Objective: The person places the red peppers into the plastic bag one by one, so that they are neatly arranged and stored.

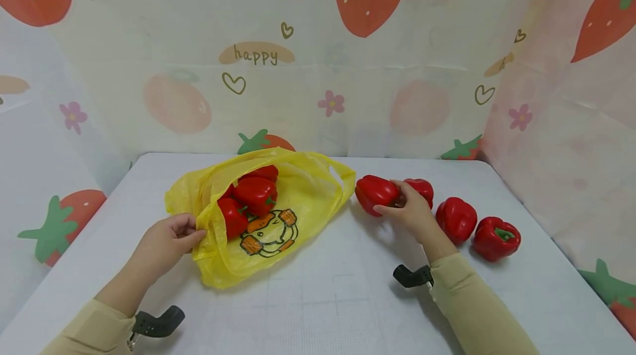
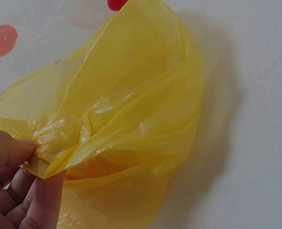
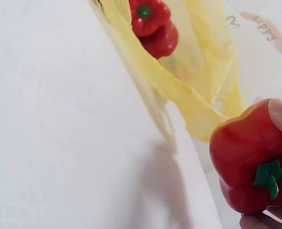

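A yellow plastic bag [image 1: 313, 206] with a cartoon face lies on its side, its mouth spread wide. Several red bell peppers [image 1: 255, 195] are inside it. My left hand [image 1: 166, 242] pinches the edge of the bag's mouth between thumb and fingers; the left wrist view shows the gathered plastic [image 2: 59, 148] there. In my right hand [image 1: 412, 211] is another red bell pepper [image 1: 375, 194], held just right of the bag by its handle end. The right wrist view shows this pepper's green stem [image 3: 269, 176] between thumb and fingers.
Right of my right hand, two red bell peppers [image 1: 456, 220] [image 1: 496, 239] sit on the white table [image 1: 318, 311], with a third pepper [image 1: 422, 189] partly hidden behind the hand. A strawberry-print cloth [image 1: 308, 79] hangs behind the table and along its sides.
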The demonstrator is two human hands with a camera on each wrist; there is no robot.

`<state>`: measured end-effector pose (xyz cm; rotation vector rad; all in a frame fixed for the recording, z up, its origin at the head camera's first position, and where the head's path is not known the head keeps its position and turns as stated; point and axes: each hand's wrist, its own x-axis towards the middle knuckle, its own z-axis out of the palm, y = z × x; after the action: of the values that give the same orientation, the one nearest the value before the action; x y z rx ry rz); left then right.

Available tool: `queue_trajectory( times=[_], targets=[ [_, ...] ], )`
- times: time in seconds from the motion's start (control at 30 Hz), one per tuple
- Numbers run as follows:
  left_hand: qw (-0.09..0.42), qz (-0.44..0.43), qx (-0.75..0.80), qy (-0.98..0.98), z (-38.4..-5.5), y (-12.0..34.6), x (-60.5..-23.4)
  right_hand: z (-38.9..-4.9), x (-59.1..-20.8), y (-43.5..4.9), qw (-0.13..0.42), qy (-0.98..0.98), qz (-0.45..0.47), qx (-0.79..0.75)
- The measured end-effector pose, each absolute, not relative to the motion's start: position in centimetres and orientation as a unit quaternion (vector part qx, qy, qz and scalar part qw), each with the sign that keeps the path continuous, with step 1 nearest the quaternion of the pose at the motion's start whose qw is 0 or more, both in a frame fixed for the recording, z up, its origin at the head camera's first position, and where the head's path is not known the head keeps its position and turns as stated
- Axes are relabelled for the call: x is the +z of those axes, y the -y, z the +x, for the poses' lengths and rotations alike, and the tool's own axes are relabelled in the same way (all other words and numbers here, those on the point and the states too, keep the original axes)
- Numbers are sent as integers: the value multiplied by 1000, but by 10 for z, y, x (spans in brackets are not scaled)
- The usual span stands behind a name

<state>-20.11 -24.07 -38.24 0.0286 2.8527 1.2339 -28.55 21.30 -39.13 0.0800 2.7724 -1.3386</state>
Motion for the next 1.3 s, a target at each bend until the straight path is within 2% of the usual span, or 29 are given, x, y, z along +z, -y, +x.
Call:
queue_trajectory(
  times=[0.37,1.3],
  targets=[
    [14,12,394,-919,-203,241,-383,-289,-379,-201,15,-884,13,-468],
    [18,11,392,-920,-202,237,-381,-298,-380,-126,41,-863,-31,-503]
  ],
)
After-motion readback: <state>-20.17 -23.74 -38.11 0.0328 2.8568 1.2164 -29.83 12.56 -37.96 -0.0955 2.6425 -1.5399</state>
